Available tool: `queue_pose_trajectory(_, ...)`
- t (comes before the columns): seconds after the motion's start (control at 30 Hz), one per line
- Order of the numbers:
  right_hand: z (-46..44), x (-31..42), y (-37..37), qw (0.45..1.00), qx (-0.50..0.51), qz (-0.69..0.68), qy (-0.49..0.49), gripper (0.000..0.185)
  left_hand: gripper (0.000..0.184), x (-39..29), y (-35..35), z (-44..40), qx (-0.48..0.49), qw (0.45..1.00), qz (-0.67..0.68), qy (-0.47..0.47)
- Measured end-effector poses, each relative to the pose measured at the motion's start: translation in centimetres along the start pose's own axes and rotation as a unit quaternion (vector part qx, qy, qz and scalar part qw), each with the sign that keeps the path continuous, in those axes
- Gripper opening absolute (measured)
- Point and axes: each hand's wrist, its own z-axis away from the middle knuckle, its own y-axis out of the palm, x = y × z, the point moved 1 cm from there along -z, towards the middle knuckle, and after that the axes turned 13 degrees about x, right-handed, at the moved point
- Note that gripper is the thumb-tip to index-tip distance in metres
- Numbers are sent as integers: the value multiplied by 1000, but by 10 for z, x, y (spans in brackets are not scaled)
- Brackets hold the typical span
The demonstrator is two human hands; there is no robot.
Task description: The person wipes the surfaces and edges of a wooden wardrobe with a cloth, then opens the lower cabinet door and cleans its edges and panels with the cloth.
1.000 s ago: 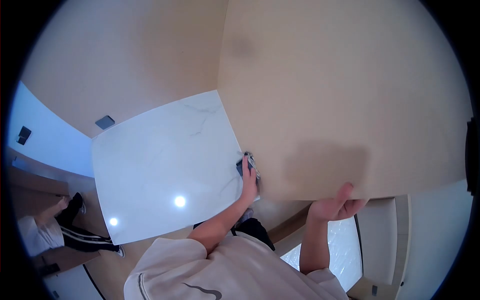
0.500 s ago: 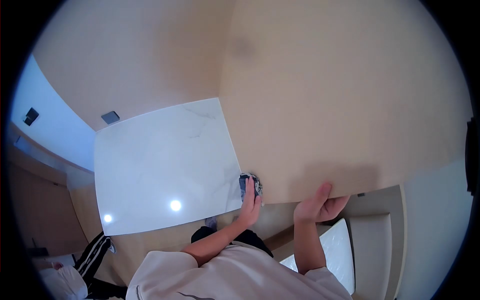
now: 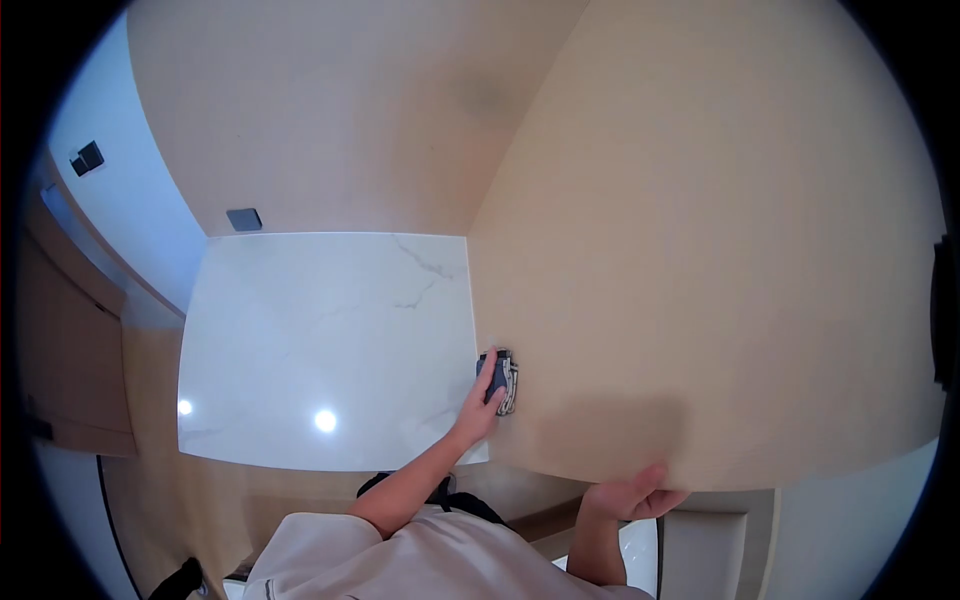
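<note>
My left hand (image 3: 482, 402) presses a folded dark blue and patterned cloth (image 3: 509, 388) against the light wooden panel (image 3: 720, 260). The cloth sits low on the panel, beside the seam with the white marbled countertop (image 3: 320, 340). My left fingers lie along the cloth, with the thumb over it. At the panel's front edge, my right hand (image 3: 632, 494) is closed round the edge, its thumb on the face; the fingertips behind are partly hidden.
A wooden back wall (image 3: 340, 120) meets the panel in a corner, with a grey socket plate (image 3: 244, 219) just above the countertop. A dark switch (image 3: 87, 159) is on the white wall at left. A person's dark-clothed leg (image 3: 180, 580) shows at lower left.
The view has turned and shifted. My left hand and the cloth have moved back from the panel's front edge. My right hand stays on the edge. The other person has mostly left view.
</note>
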Motion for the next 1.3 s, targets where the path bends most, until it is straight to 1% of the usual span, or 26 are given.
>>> queue_pose_trajectory(0.03,-2,2,0,1000,7,4,7,45,78,1,1,1,-8,1000,-10,-3)
queue_pose_trajectory(0.13,-7,3,13,999,-43,-26,-6,51,71,16,-10,-6,10,982,-185,41)
queue_pose_trajectory(0.23,-7,1,2,998,11,32,-44,53,67,19,-4,-11,-15,978,-207,28)
queue_pose_trajectory(0.33,2,-10,-5,998,-3,60,-17,47,68,20,24,-11,-88,988,-121,37)
queue_pose_trajectory(0.43,-25,-12,17,998,54,21,-28,45,70,7,33,-6,-52,987,-131,74)
queue_pose_trajectory(0.47,-24,-20,23,998,55,9,-12,45,70,4,34,-6,-49,987,-129,80)
queue_pose_trajectory(0.53,-22,-36,24,998,57,-16,15,47,70,-20,55,-5,-46,987,-126,86)
queue_pose_trajectory(0.57,-21,-42,24,998,57,-27,25,48,69,-31,58,-17,-66,987,-122,79)
queue_pose_trajectory(0.67,-33,-62,38,997,50,-56,15,54,68,-79,66,-47,-29,975,-149,164)
queue_pose_trajectory(0.7,-39,-67,52,997,57,-58,8,57,67,-104,62,-62,-17,967,-170,188)
queue_pose_trajectory(0.77,-41,-68,54,996,63,-62,-3,60,68,-162,65,-74,7,971,-153,184)
queue_pose_trajectory(0.8,-42,-68,57,996,71,-61,-6,61,69,-184,65,-80,19,973,-143,181)
queue_pose_trajectory(0.83,-44,-70,58,995,80,-62,-10,62,70,-197,61,-86,41,970,-135,197)
queue_pose_trajectory(0.9,-44,-76,56,993,110,-48,-6,66,76,-196,59,-90,62,955,-151,248)
queue_pose_trajectory(0.93,-44,-77,58,993,108,-46,0,62,80,-191,56,-91,70,948,-155,270)
queue_pose_trajectory(0.97,-45,-78,60,993,106,-45,6,59,91,-178,45,-89,96,942,-169,274)
queue_pose_trajectory(1.0,-45,-78,61,994,103,-43,12,57,89,-164,39,-85,109,949,-132,266)
queue_pose_trajectory(1.03,-32,-88,57,988,137,-60,36,66,93,-156,39,-79,106,960,-96,240)
queue_pose_trajectory(1.07,-27,-95,52,981,174,-59,56,55,98,-151,39,-74,102,969,-61,217)
queue_pose_trajectory(1.1,-26,-97,49,973,210,-56,76,44,97,-139,40,-69,80,974,-46,208)
queue_pose_trajectory(1.17,-30,-85,48,949,238,-146,143,51,95,-110,39,-62,37,981,-15,188)
queue_pose_trajectory(1.2,-30,-81,46,933,250,-189,178,57,93,-105,36,-60,24,989,43,142)
queue_pose_trajectory(1.27,-24,-88,40,940,283,-126,140,42,91,-94,33,-49,-9,986,162,48)
queue_pose_trajectory(1.3,-20,-93,35,940,304,-95,122,34,86,-81,29,-43,-32,979,196,36)
